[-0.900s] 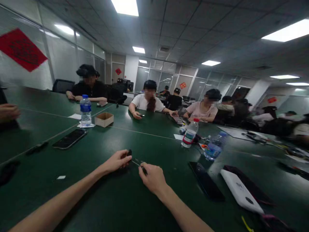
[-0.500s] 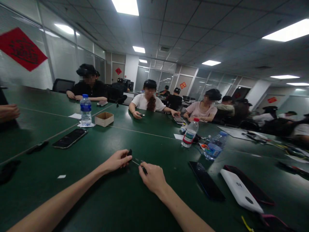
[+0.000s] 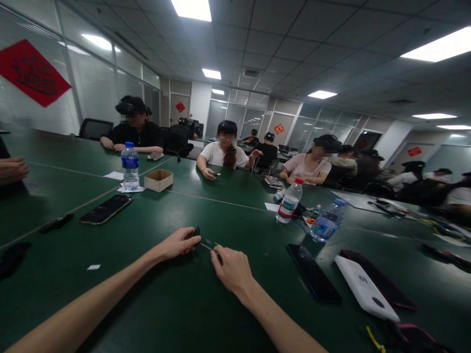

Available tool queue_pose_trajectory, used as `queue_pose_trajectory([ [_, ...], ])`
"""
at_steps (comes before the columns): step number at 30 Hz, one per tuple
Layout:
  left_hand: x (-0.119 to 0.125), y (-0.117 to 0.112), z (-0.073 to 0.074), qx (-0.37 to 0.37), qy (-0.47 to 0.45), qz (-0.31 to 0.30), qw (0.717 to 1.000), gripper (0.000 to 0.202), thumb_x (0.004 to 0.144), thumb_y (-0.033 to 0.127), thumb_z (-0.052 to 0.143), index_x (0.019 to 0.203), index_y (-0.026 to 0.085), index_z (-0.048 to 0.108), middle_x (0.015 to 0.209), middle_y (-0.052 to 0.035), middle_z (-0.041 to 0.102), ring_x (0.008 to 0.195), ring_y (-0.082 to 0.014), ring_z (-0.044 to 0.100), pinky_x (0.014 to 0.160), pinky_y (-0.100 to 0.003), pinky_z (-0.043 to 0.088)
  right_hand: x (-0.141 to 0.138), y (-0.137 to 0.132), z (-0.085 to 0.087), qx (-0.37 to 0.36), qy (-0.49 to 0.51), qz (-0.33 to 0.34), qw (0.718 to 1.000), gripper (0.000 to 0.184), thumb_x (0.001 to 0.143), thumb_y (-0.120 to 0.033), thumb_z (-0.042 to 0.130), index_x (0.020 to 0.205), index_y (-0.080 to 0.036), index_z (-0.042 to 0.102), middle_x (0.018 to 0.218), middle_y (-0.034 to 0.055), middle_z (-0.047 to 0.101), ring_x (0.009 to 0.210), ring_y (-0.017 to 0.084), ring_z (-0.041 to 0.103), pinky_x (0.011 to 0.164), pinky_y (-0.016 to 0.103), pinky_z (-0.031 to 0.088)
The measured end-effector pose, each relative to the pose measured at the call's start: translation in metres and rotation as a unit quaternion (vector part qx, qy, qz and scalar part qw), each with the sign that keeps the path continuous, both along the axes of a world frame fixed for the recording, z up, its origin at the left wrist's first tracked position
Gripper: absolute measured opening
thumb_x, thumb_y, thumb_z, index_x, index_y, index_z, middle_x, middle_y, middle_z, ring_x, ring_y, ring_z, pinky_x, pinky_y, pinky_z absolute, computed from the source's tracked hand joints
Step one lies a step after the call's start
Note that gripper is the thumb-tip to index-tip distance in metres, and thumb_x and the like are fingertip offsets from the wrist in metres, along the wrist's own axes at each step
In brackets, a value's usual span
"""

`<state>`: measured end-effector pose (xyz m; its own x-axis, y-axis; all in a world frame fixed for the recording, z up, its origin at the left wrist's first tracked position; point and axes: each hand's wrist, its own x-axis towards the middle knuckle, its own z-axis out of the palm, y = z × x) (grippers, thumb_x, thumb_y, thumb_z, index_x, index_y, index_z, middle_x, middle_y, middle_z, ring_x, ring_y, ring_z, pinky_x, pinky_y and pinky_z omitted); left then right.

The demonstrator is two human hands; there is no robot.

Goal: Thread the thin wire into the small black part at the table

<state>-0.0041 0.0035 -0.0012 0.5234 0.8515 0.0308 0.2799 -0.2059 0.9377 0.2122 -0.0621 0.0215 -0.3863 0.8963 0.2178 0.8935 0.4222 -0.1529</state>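
Observation:
Above the dark green table (image 3: 154, 299), my left hand (image 3: 179, 243) is closed, pinching a small black object (image 3: 197, 231) whose kind I cannot make out. My right hand (image 3: 234, 267) is wrapped round the dark handle of a screwdriver (image 3: 206, 246). The screwdriver's thin metal shaft points left to the black object; whether the tip touches it cannot be made out. Small clear or shiny bits (image 3: 210, 241) lie on the table just behind the shaft.
To the right lie a dark phone (image 3: 314, 272) and a white device (image 3: 364, 287). Bottles (image 3: 290, 202) (image 3: 328, 220) stand beyond them. At left are another phone (image 3: 106, 209), a water bottle (image 3: 130, 166) and a small open box (image 3: 158, 181). Several people sit around the table.
My hands, the black object and the screwdriver look almost unmoved. Across the table, the person in white has raised a hand off the notebook-like items.

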Motion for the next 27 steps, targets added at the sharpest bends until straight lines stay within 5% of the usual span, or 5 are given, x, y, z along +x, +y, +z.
queue_pose_trajectory([
  [6,0.0069,-0.009,0.004,0.032,0.048,-0.032,0.998,0.038,0.08,0.053,0.054,0.086,0.015,0.054,0.074,-0.0008,0.058,0.066,-0.0134,0.054,0.058,-0.024,0.04,0.0025,0.0077,-0.0007,0.001,0.05,-0.084,0.995,0.042,0.099,-0.04,0.023,0.105,-0.023,0.061,0.085,0.0042,0.068,0.069,0.014,0.064,0.059,0.022,0.044],
  [16,0.0057,-0.0068,0.006,0.001,-0.026,0.027,0.999,0.044,0.082,0.058,0.047,0.088,0.014,0.05,0.066,0.0022,0.051,0.051,-0.0082,0.044,0.046,-0.02,0.03,0.0018,0.0028,0.0033,-0.001,0.023,-0.004,1.0,0.037,0.096,-0.041,0.03,0.1,-0.024,0.062,0.084,0.0019,0.068,0.069,0.013,0.063,0.06,0.02,0.044],
  [27,0.0062,-0.0043,-0.0001,0.015,-0.023,0.033,0.999,0.044,0.083,0.059,0.045,0.084,0.015,0.049,0.064,0.0029,0.051,0.05,-0.0079,0.045,0.045,-0.02,0.032,0.0004,0.0,0.0065,-0.002,0.006,-0.011,1.0,0.037,0.097,-0.041,0.031,0.101,-0.024,0.063,0.085,0.0016,0.068,0.071,0.012,0.063,0.062,0.019,0.043],
])
